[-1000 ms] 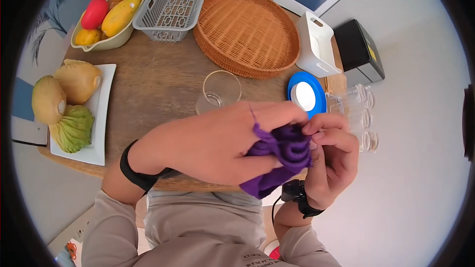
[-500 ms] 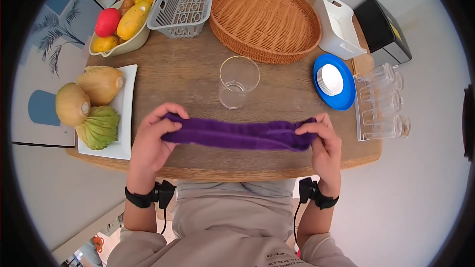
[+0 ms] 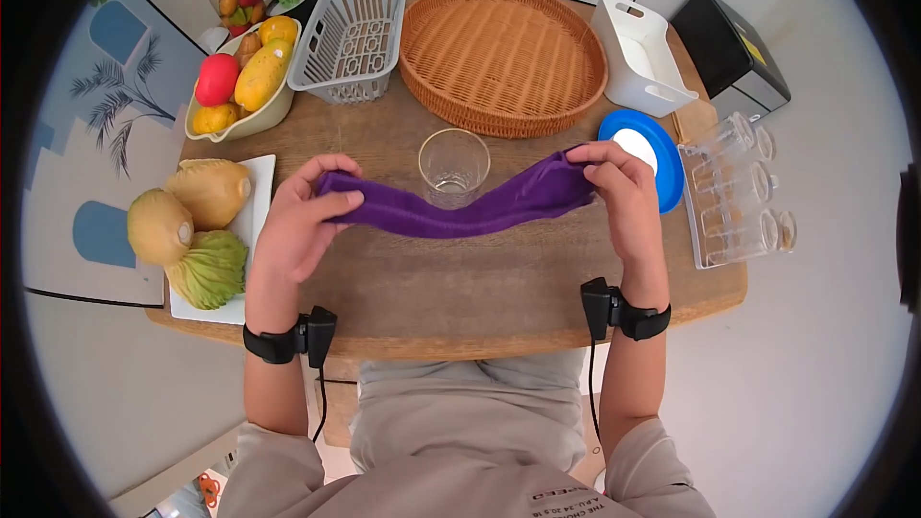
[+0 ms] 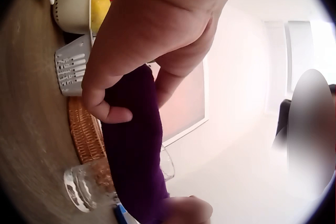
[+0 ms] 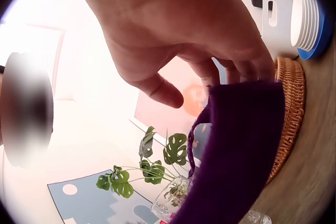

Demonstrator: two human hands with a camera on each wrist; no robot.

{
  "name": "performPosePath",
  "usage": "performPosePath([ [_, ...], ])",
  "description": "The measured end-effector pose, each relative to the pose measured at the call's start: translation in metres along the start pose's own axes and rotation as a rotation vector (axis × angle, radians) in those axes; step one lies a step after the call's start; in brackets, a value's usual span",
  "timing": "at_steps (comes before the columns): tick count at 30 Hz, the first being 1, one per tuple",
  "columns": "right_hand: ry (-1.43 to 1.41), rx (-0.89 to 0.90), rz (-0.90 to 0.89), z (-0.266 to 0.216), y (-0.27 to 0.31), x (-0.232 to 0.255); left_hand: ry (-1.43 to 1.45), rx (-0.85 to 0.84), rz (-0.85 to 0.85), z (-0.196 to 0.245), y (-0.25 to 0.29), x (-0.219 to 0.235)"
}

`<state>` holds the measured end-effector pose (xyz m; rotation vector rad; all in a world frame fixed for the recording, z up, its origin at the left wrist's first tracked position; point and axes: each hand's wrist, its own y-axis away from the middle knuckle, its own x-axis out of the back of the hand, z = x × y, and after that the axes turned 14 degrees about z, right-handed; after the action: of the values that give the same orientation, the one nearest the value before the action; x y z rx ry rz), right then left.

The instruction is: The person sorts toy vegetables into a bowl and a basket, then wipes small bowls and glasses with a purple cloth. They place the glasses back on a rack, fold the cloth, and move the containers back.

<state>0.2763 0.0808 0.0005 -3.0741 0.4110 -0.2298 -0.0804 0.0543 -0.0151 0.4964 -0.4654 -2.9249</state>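
A purple cloth (image 3: 451,219), folded into a long strip, hangs between both hands above the table and sags in the middle. My left hand (image 3: 299,216) pinches its left end, the thumb on the near face. In the left wrist view, fingers (image 4: 113,112) lie against the cloth (image 4: 134,140). My right hand (image 3: 628,197) holds the other end at its upper edge. From the right wrist, the fingers go behind the cloth (image 5: 236,140) while the thumb stands apart from it. A clear drinking glass (image 3: 454,161) stands just beyond the strip, which overlaps its base in the head view.
A round wicker tray (image 3: 504,58), grey basket (image 3: 350,38) and white bin (image 3: 643,53) line the back. At left are a fruit bowl (image 3: 269,115) and a white plate (image 3: 259,221) with vegetables. A blue plate (image 3: 669,168) and a rack of glasses (image 3: 739,201) stand right.
The hands were together around the bunched cloth, then drew apart and stretched it into a strip. Since then both hands have moved away from the body, and the strip has slackened into a sag.
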Motion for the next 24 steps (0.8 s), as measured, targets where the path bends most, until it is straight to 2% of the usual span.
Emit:
performPosePath([
  [4, 0.025, 0.011, -0.001, -0.001, 0.009, 0.006, -0.269, -0.089, -0.031, -0.005, 0.010, 0.005],
  [8, -0.026, 0.064, -0.042, 0.004, 0.020, 0.018, -0.436, -0.109, -0.137, -0.003, 0.024, 0.006],
  [15, -0.139, 0.051, -0.079, -0.009, 0.044, 0.030, -0.944, -0.255, -0.083, 0.009, 0.043, 0.003],
  [18, -0.149, 0.019, -0.077, -0.010, 0.047, 0.043, -0.942, -0.341, -0.137, 0.014, 0.050, 0.008],
  [21, -0.186, 0.029, -0.074, -0.009, 0.049, 0.052, -0.739, -0.309, -0.252, 0.017, 0.053, 0.018],
  [24, -0.184, 0.087, -0.104, -0.010, 0.050, 0.056, -0.566, -0.180, -0.314, 0.015, 0.053, 0.021],
])
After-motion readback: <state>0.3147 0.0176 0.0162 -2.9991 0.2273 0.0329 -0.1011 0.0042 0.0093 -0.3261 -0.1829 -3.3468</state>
